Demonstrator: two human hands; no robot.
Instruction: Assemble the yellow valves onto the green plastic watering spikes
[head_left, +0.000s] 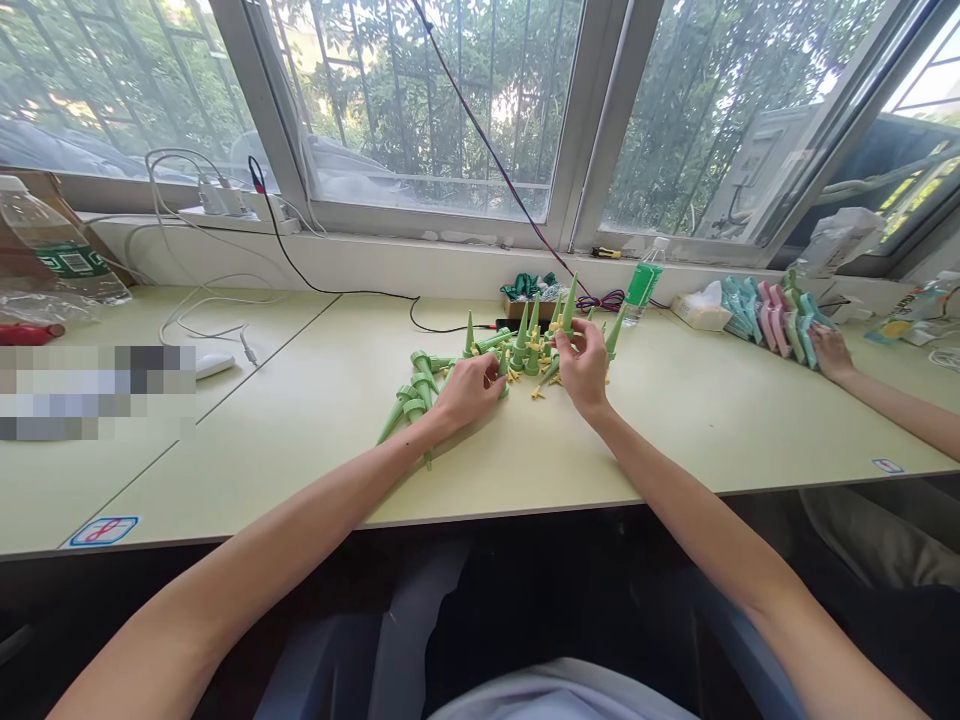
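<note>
My right hand is closed on a green plastic watering spike, held point up just above the table. Curled fingers of my left hand close around the base of another upright green spike. Between and behind my hands stand several more green spikes, tips up. To the left of my left hand, a loose pile of green spikes lies on its side. Small yellow valve pieces are scattered among the upright spikes.
Behind the spikes stand a small box with green material and a green-labelled bottle. A tissue box and pastel-coloured packs sit at right, touched by another person's hand. Cables and a white mouse lie left.
</note>
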